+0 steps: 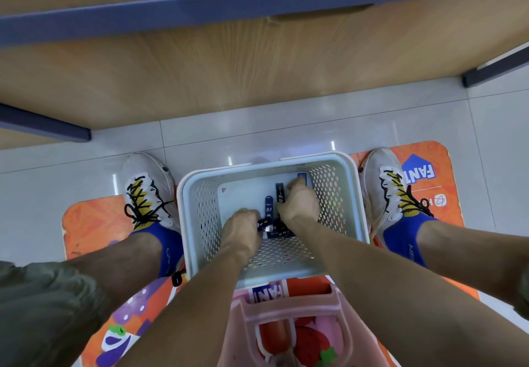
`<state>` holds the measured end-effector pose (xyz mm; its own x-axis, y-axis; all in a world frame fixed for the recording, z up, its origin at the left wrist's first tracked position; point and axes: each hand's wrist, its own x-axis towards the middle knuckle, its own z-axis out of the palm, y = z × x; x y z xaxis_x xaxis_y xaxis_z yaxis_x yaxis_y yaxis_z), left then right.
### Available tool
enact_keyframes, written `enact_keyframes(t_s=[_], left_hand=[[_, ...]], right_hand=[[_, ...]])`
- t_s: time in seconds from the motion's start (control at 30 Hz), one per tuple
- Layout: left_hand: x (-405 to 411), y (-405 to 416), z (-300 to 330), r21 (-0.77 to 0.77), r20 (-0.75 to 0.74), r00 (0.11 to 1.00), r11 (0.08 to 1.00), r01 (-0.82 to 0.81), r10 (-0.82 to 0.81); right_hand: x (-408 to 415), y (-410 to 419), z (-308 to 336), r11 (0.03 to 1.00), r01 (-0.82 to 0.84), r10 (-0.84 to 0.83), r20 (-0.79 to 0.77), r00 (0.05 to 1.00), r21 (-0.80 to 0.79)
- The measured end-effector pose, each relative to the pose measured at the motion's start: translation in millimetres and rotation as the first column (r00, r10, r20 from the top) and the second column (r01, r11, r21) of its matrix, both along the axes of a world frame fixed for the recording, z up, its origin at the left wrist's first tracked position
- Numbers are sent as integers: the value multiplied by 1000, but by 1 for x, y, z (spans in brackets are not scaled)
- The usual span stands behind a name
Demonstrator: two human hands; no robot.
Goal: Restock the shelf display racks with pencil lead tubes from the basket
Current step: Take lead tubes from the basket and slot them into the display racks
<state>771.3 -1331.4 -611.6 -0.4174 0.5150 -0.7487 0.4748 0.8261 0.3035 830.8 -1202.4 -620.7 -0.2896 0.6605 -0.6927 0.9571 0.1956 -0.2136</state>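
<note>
A white perforated basket [347, 195] stands on the floor between my feet. Several dark blue pencil lead tubes [269, 208] marked 0.3 lie on its bottom. My left hand [243, 228] is down inside the basket, fingers closed around a dark tube at its right side. My right hand [299, 203] is also inside, curled over the tubes near the basket's far right corner, with one tube [280, 192] sticking out from under its fingers. The display racks are out of view.
A wooden shelf unit with a blue edge strip [257, 9] fills the top of the view. My shoes [146, 189] flank the basket on an orange floor sticker [86, 223]. A pink plastic stool [286, 323] sits just behind the basket.
</note>
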Motion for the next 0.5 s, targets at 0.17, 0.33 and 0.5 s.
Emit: enact_keyframes(t_s=[0.17, 0.33, 0.5], left_hand=[[-2, -3, 0, 2, 40, 978, 979, -206, 206], [-5, 1, 2, -9, 62, 926, 928, -372, 372], [-11, 6, 0, -68, 109, 867, 874, -481, 486]], right_hand=[[6, 6, -2, 996, 48, -50, -30, 998, -73], [10, -1, -2, 991, 96, -102, -56, 993, -94], [5, -10, 3, 998, 18, -20, -36, 999, -61]])
